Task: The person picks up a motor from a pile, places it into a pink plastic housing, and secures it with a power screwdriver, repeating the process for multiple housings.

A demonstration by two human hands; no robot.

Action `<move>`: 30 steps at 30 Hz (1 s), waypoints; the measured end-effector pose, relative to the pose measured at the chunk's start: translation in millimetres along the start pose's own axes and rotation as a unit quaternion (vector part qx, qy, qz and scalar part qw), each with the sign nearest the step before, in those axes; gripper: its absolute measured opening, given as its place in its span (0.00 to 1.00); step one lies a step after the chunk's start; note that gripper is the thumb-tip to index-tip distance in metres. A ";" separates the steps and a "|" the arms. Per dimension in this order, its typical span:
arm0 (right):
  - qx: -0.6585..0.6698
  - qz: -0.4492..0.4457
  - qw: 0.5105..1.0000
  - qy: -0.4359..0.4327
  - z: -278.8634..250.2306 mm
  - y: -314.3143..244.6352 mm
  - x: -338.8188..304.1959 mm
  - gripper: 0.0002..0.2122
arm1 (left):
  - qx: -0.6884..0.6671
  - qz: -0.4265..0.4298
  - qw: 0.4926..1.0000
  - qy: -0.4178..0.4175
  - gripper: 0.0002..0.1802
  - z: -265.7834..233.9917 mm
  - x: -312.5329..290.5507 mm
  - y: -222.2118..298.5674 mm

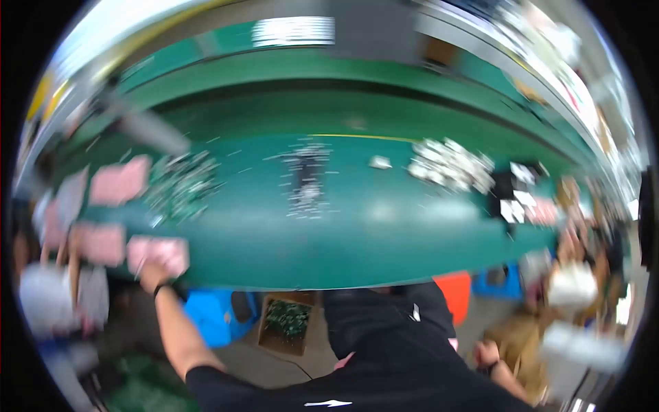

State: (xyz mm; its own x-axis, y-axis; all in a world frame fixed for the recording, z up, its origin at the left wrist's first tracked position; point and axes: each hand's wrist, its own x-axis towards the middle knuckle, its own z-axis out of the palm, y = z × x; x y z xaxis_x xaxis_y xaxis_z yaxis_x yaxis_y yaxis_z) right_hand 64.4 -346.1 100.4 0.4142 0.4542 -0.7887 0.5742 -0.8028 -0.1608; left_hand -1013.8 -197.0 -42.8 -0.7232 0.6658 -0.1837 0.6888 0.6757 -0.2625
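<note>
The left hand (152, 277) lies over the near edge of a pink rectangular piece (163, 247), its fingers pointing away from the body; blur hides how far they are spread, and I cannot tell whether they grip it or merely rest there; the pink piece lies flat on the green table (254, 254), its long axis running left to right, roughly along the table's near edge; the right hand (486, 353) hangs well to the right of the pink piece, nearer the body and off the tabletop, its fingers apparently curled, though I cannot tell whether it holds anything; as for markings, a white emblem (328, 404) shows on the black top (391, 357), right of the pink piece and nearer the wearer, and a white sheet (294, 31) with blurred lines stands far beyond it to the right, too smeared to read; just left of the pink piece lies a second pink piece (103, 245); beyond it spreads a heap of green and white bits (184, 185); farther right come a dark strip (308, 172) strewn with pale slivers, its long axis pointing away from the body, and a white pile (449, 165); a blue stool (209, 319) stands below to its right.
</note>
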 end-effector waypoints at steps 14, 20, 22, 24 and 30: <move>0.062 0.091 0.992 0.066 -47.7 -89.0 21.0 0.13 | -0.173 0.027 0.973 0.149 0.21 -44.8 -137.3 160.9; -0.076 -0.191 0.958 0.202 -94.3 -136.2 128.1 0.12 | -0.290 0.060 0.940 0.166 0.12 -95.4 -302.3 330.5; -0.068 -0.211 0.947 0.233 -117.0 -152.6 176.4 0.12 | -0.348 0.100 0.918 0.163 0.08 -99.2 -349.7 387.7; -0.027 -0.239 0.922 0.303 -138.4 -163.4 214.9 0.12 | -0.352 0.118 0.918 0.139 0.07 -116.3 -389.0 436.6; -0.038 -0.328 0.885 0.328 -195.9 -137.0 310.6 0.08 | -0.353 0.226 0.900 0.125 0.05 -150.1 -487.8 580.6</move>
State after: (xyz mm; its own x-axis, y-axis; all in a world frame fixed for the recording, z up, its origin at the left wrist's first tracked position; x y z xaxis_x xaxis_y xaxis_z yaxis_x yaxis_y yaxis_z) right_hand 252.7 -19.4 -6.3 0.2803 0.9597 -0.0220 0.8791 -0.2658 -0.3956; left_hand -253.5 -82.0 36.5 -0.3888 0.9133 0.1210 0.8338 0.2930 0.4679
